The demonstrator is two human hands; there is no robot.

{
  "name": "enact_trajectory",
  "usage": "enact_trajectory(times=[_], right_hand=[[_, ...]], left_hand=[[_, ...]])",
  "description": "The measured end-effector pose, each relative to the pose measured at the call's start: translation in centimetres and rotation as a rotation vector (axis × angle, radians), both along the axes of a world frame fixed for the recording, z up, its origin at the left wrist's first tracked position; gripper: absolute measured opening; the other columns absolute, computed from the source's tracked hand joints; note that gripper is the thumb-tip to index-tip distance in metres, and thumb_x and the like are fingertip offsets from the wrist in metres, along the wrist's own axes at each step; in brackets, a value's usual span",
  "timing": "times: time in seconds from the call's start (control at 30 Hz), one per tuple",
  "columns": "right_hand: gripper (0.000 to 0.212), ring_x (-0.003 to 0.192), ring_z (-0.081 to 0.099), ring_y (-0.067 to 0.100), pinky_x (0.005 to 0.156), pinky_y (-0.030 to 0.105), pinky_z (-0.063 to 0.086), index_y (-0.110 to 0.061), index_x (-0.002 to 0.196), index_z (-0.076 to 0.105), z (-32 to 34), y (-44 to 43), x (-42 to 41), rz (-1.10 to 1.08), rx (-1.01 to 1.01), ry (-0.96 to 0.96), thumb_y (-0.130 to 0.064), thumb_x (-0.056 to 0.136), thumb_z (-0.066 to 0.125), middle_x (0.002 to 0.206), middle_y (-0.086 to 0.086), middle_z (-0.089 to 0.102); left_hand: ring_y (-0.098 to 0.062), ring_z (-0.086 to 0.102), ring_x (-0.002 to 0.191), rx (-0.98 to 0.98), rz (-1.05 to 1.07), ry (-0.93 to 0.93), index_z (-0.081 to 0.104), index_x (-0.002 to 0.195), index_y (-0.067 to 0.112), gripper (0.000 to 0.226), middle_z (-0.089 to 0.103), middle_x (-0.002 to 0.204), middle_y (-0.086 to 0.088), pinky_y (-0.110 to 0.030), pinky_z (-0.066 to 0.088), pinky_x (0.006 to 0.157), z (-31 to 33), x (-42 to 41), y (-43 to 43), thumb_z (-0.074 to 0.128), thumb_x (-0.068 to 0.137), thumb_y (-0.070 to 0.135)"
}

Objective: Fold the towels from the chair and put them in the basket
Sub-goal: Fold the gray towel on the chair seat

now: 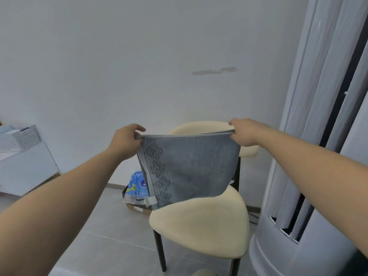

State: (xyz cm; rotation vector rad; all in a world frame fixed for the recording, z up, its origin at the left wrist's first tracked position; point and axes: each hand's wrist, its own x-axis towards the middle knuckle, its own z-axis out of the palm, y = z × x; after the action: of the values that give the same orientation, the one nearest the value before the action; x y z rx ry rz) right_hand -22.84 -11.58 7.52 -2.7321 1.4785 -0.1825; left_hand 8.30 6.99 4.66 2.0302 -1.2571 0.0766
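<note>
Towel (189, 168) held up over the chair (201, 222), wall (119, 66) behind.
The towel hung between the left hand (125, 142) and the right hand (244, 132), before the chair's back and above its seat. A basket (20, 139) sat on a cabinet (27, 170) at far left. A packet (137, 184) lay on the floor left of the chair. A curtain (310, 116) hung at right.

Curled left hand (127, 142), curled right hand (244, 132).

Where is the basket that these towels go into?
In the head view, the white perforated basket sits at the far left edge on a low white cabinet, well left of the left hand holding the gray towel.
</note>
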Motion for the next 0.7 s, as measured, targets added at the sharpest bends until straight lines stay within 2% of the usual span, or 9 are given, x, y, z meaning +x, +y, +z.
enact_trajectory(times=[0.07, 0.2, 0.23, 0.3, 0.37, 0.47, 0.53, 0.6, 0.7], right_hand=[[0.023, 0.095, 0.062, 0.027, 0.086, 0.042, 0.055, -0.022, 0.107, 0.066, 0.6, 0.2, -0.1, -0.005, -0.036, 0.042, -0.031, 0.089, 0.053, 0.106, 0.004, 0.066], [0.015, 0.069, 0.067, 0.022, 0.072, 0.033, 0.057, -0.015, 0.083, 0.07, 1.2, 1.0, 0.0, -0.033, 0.017, 0.07, -0.025, 0.084, 0.058, 0.068, 0.003, 0.071], [0.015, 0.064, 0.069, 0.02, 0.067, 0.03, 0.055, -0.014, 0.083, 0.07, 1.3, 1.1, 0.0, -0.043, 0.059, 0.081, -0.025, 0.085, 0.061, 0.064, 0.003, 0.071], [0.018, 0.058, 0.071, 0.019, 0.057, 0.026, 0.051, -0.007, 0.087, 0.068, 1.4, 1.3, -0.1, -0.047, 0.161, 0.084, -0.025, 0.086, 0.068, 0.069, 0.005, 0.072], [0.021, 0.055, 0.069, 0.02, 0.05, 0.023, 0.043, -0.003, 0.088, 0.066, 1.4, 1.1, -0.7, -0.052, 0.299, 0.04, -0.021, 0.084, 0.075, 0.073, 0.008, 0.066], [0.029, 0.051, 0.062, 0.019, 0.048, 0.022, 0.037, -0.002, 0.097, 0.068, 1.9, 1.1, -1.9, -0.063, 0.485, -0.011, -0.02, 0.079, 0.083, 0.075, 0.009, 0.062], [0.026, 0.05, 0.056, 0.017, 0.048, 0.022, 0.036, -0.005, 0.092, 0.069, 2.2, 0.8, -2.5, -0.068, 0.558, -0.019, -0.021, 0.078, 0.084, 0.07, 0.006, 0.061], [0.023, 0.049, 0.055, 0.017, 0.048, 0.021, 0.035, -0.006, 0.091, 0.069, 2.1, 0.1, -2.7, -0.083, 0.613, -0.008, -0.02, 0.079, 0.083, 0.072, 0.007, 0.062], [0.029, 0.051, 0.06, 0.02, 0.048, 0.021, 0.038, -0.001, 0.104, 0.067, 0.6, -2.1, -2.1, -0.137, 0.627, -0.002, -0.011, 0.08, 0.078, 0.084, 0.013, 0.062]], left_hand=[[-0.019, 0.06, 0.092, 0.033, 0.019, -0.038, 0.072, 0.109, 0.016, 0.03, 0.07, 0.1, -0.002, -0.028, 0.045, 0.075, -0.3, -0.1, -0.1, 0.055, 0.088, 0.004], [-0.022, 0.064, 0.085, 0.119, 0.033, 0.01, 0.072, 0.094, 0.017, 0.036, 0.071, 0.095, -0.004, -0.033, 0.054, 0.065, -0.4, -0.8, -0.3, 0.046, 0.08, -0.005], [-0.023, 0.065, 0.084, 0.134, 0.03, 0.024, 0.07, 0.09, 0.017, 0.036, 0.07, 0.093, -0.005, -0.035, 0.057, 0.066, -0.5, -0.9, -0.3, 0.045, 0.078, -0.006], [-0.025, 0.066, 0.083, 0.157, 0.023, 0.06, 0.068, 0.084, 0.016, 0.031, 0.07, 0.087, -0.007, -0.037, 0.059, 0.069, -0.6, -1.0, -0.3, 0.046, 0.076, -0.004], [-0.025, 0.068, 0.072, 0.176, 0.02, 0.123, 0.068, 0.078, 0.011, 0.023, 0.071, 0.078, -0.009, -0.036, 0.06, 0.066, -0.7, -1.2, -0.3, 0.048, 0.077, 0.001], [-0.023, 0.053, 0.052, 0.243, -0.011, 0.193, 0.067, 0.073, 0.0, 0.019, 0.062, 0.064, -0.012, -0.029, 0.047, 0.052, -0.5, -1.1, -0.5, 0.049, 0.076, 0.003], [-0.023, 0.04, 0.053, 0.294, -0.051, 0.253, 0.06, 0.07, -0.005, 0.015, 0.05, 0.064, -0.013, -0.028, 0.035, 0.048, -0.5, -0.8, -0.8, 0.047, 0.074, 0.0], [-0.021, 0.032, 0.055, 0.333, -0.084, 0.292, 0.056, 0.068, 0.0, 0.012, 0.041, 0.067, -0.011, -0.026, 0.028, 0.046, -0.8, -0.8, -1.6, 0.046, 0.074, -0.004], [-0.021, 0.032, 0.055, 0.381, -0.096, 0.301, 0.055, 0.067, 0.0, 0.013, 0.041, 0.067, -0.012, -0.024, 0.028, 0.047, -2.4, -0.6, -3.9, 0.047, 0.075, -0.005]])
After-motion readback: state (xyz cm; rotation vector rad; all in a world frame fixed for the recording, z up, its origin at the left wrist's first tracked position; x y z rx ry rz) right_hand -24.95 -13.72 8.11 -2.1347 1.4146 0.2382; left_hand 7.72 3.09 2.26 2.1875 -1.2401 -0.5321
